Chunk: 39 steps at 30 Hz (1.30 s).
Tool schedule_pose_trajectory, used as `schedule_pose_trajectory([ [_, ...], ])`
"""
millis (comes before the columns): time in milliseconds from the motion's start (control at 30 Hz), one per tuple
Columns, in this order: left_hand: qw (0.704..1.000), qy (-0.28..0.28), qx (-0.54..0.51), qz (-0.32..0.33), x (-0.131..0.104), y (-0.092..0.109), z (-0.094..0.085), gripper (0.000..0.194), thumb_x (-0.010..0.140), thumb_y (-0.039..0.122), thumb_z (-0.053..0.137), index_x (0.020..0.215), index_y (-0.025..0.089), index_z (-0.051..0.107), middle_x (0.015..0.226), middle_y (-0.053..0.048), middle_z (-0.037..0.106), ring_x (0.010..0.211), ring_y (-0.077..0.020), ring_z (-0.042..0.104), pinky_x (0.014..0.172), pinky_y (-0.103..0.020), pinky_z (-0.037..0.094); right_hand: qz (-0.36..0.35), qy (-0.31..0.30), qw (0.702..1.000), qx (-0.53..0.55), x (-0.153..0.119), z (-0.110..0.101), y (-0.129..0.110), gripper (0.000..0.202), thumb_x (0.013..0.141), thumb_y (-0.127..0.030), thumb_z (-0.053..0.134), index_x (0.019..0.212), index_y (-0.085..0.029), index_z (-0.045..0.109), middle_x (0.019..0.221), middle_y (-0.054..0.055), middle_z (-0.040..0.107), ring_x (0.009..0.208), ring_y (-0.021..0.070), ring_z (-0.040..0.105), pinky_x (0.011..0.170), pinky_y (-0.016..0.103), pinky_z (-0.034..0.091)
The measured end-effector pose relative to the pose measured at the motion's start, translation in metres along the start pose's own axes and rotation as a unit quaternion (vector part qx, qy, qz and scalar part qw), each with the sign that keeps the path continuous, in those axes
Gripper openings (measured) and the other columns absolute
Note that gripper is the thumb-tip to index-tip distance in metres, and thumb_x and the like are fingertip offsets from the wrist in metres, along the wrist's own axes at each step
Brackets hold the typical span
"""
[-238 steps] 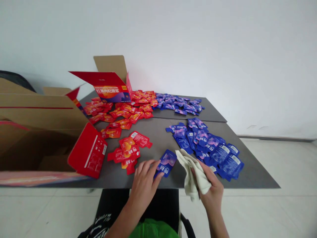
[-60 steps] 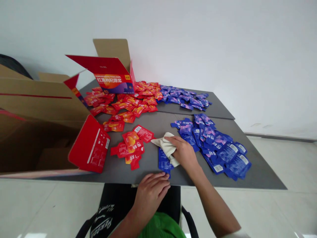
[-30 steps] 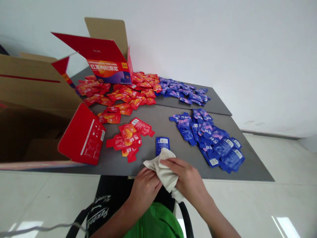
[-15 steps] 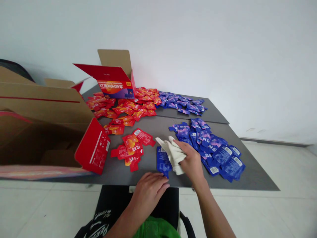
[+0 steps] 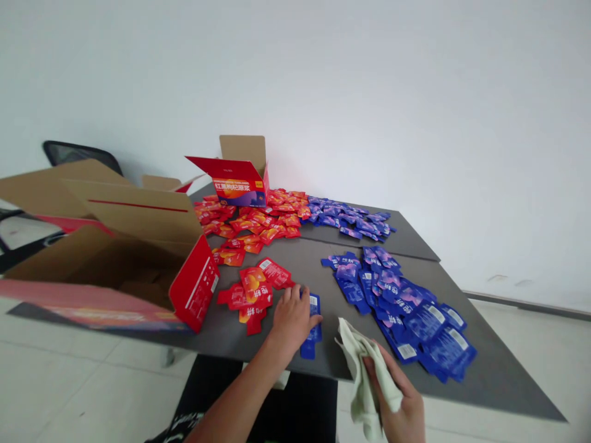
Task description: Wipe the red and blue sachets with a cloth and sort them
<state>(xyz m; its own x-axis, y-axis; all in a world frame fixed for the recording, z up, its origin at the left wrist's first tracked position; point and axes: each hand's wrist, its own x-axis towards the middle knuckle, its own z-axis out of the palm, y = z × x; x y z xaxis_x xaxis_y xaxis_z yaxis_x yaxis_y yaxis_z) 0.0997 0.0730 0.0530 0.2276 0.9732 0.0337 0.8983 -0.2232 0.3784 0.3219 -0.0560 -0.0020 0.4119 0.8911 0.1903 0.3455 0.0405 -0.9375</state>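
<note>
A blue pouch [image 5: 316, 333] with a spout-shaped end lies flat near the table's front edge. My left hand [image 5: 290, 317] rests over its left side, thumb spread from the fingers, partly hiding it. In my right hand [image 5: 401, 400] a crumpled white cloth [image 5: 362, 375] is gripped, raised at the front edge and hanging down. Left of my left hand, a few red pouches [image 5: 249, 292] overlap. A pile of blue pouches [image 5: 401, 301] spreads to the right, beyond the cloth.
A large open carton [image 5: 196, 289] stands at the left with its flaps up. Farther back is a smaller red open box [image 5: 240, 187]. Heaps of red pouches [image 5: 277, 227] and blue pouches [image 5: 348, 216] lie along the back. A black chair [image 5: 83, 155] stands behind the carton.
My right hand has lifted the cloth off the blue pouch and drawn it back toward me, rightward. My left hand has slid forward from the pouch's near end to its side. The view has shifted.
</note>
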Motion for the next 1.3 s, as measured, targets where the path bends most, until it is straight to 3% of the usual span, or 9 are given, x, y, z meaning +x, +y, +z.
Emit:
schedule_pose_trajectory([
  [200, 0.999, -0.03, -0.04, 0.002, 0.022, -0.005, -0.004, 0.074, 0.069, 0.033, 0.094, 0.134, 0.015, 0.064, 0.13, -0.018, 0.063, 0.119, -0.032, 0.067, 0.099, -0.037, 0.055, -0.037, -0.005, 0.999, 0.007, 0.005, -0.002, 0.002, 0.048, 0.078, -0.049, 0.083, 0.117, -0.021, 0.082, 0.121, 0.011, 0.08, 0.112, 0.0358, 0.076, 0.097, 0.039, 0.064],
  [367, 0.995, -0.016, -0.093, 0.025, 0.031, -0.005, 0.0, 0.076, 0.069, 0.026, 0.091, 0.139, 0.018, 0.062, 0.129, -0.015, 0.069, 0.119, -0.0294, 0.069, 0.098, -0.033, 0.054, -0.052, -0.03, 0.998, 0.022, 0.008, -0.006, 0.012, 0.044, 0.077, -0.044, 0.084, 0.118, -0.026, 0.083, 0.12, 0.009, 0.08, 0.11, 0.0376, 0.077, 0.095, 0.042, 0.065],
  [533, 0.988, 0.006, -0.14, 0.059, 0.027, 0.003, -0.017, 0.039, 0.081, 0.024, 0.083, 0.118, 0.014, 0.074, 0.111, -0.013, 0.075, 0.106, -0.0278, 0.072, 0.09, -0.034, 0.056, -0.04, -0.026, 0.998, 0.031, 0.006, -0.005, 0.018, 0.046, 0.078, -0.046, 0.083, 0.12, -0.026, 0.082, 0.123, 0.01, 0.079, 0.113, 0.0383, 0.076, 0.099, 0.045, 0.063],
  [633, 0.978, 0.021, -0.177, 0.109, 0.014, 0.009, -0.034, 0.014, 0.091, 0.024, 0.074, 0.104, 0.019, 0.077, 0.103, -0.006, 0.073, 0.098, -0.0211, 0.071, 0.088, -0.03, 0.055, -0.035, -0.018, 0.999, 0.027, 0.005, -0.003, 0.015, 0.046, 0.08, -0.048, 0.081, 0.12, -0.025, 0.081, 0.123, 0.011, 0.079, 0.113, 0.0375, 0.076, 0.1, 0.046, 0.062],
  [800, 0.941, 0.084, -0.225, 0.237, -0.02, 0.007, -0.043, 0.024, 0.094, 0.01, 0.066, 0.102, 0.028, 0.079, 0.107, -0.003, 0.07, 0.105, -0.0194, 0.067, 0.098, -0.034, 0.05, -0.025, -0.015, 0.999, 0.03, 0.003, -0.005, 0.005, 0.044, 0.081, -0.047, 0.081, 0.119, -0.024, 0.082, 0.123, 0.012, 0.08, 0.112, 0.0365, 0.076, 0.1, 0.048, 0.062],
  [900, 0.947, 0.046, -0.167, 0.269, -0.04, -0.007, -0.032, 0.031, 0.092, 0.004, 0.064, 0.102, 0.029, 0.078, 0.113, -0.002, 0.072, 0.112, -0.0207, 0.067, 0.103, -0.038, 0.049, 0.019, -0.01, 0.999, 0.044, 0.0, -0.011, 0.002, 0.045, 0.081, -0.048, 0.081, 0.118, -0.023, 0.082, 0.121, 0.011, 0.08, 0.109, 0.0354, 0.077, 0.095, 0.043, 0.064],
  [1067, 0.951, -0.02, -0.09, 0.294, -0.071, -0.033, -0.019, 0.057, 0.09, 0.005, 0.068, 0.139, 0.035, 0.063, 0.144, -0.004, 0.064, 0.138, -0.025, 0.056, 0.112, -0.046, 0.048, 0.086, 0.038, 0.994, 0.062, 0.0, -0.021, 0.002, 0.049, 0.083, -0.049, 0.08, 0.124, -0.023, 0.079, 0.12, 0.011, 0.08, 0.107, 0.034, 0.078, 0.088, 0.04, 0.065],
  [1167, 0.958, 0.004, -0.079, 0.275, -0.087, -0.037, -0.015, 0.06, 0.09, 0.013, 0.074, 0.144, 0.033, 0.059, 0.149, -0.006, 0.06, 0.14, -0.0277, 0.054, 0.114, -0.049, 0.049, 0.056, 0.072, 0.994, 0.054, 0.012, -0.024, -0.005, 0.048, 0.08, -0.047, 0.084, 0.12, -0.023, 0.08, 0.12, 0.011, 0.08, 0.109, 0.0342, 0.077, 0.093, 0.043, 0.063],
  [1300, 0.959, 0.065, -0.087, 0.261, -0.1, -0.039, 0.001, 0.043, 0.094, 0.021, 0.072, 0.136, 0.027, 0.064, 0.145, -0.01, 0.063, 0.132, -0.0285, 0.061, 0.11, -0.048, 0.054, -0.061, 0.054, 0.997, 0.002, 0.037, -0.017, -0.03, 0.04, 0.084, -0.04, 0.082, 0.121, -0.025, 0.079, 0.122, 0.01, 0.08, 0.109, 0.0309, 0.076, 0.1, 0.045, 0.059],
])
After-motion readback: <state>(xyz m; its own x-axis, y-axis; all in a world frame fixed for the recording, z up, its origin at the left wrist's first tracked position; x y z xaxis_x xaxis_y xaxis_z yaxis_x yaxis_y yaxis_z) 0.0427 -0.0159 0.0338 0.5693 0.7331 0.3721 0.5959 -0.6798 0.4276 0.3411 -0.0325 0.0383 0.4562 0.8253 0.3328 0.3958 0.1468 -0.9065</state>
